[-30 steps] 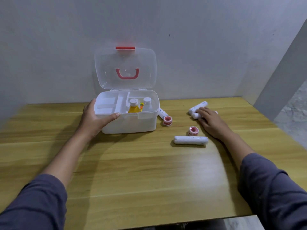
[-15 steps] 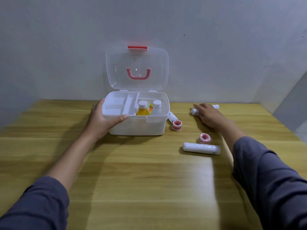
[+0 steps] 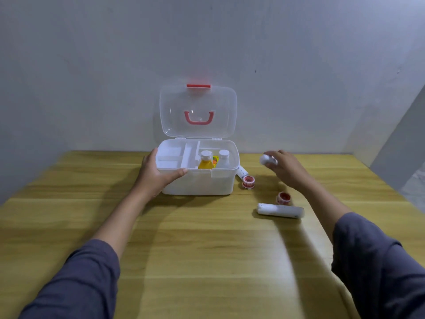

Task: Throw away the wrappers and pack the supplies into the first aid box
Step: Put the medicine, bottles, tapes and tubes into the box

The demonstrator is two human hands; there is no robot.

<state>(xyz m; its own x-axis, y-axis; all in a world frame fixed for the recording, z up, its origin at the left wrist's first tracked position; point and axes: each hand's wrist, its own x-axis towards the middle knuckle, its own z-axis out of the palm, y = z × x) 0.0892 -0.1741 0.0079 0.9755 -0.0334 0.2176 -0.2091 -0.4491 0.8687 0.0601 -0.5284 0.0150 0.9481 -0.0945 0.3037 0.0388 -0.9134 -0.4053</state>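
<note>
While the left hand [image 3: 158,174] grips the first aid box [image 3: 200,180], blurred right fingers [image 3: 274,157] seemingly clutch a white roll [image 3: 266,159].

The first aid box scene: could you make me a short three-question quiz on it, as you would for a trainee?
1. True or false: the lid of the first aid box stands open.
2. Which hand grips the front left rim of the box? A) left hand B) right hand C) neither
3. Fill in: the right hand holds a white ____ above the table, while another white roll and two red tape rolls lie on the wood.

Key: 1 true; 2 A; 3 roll.
</note>
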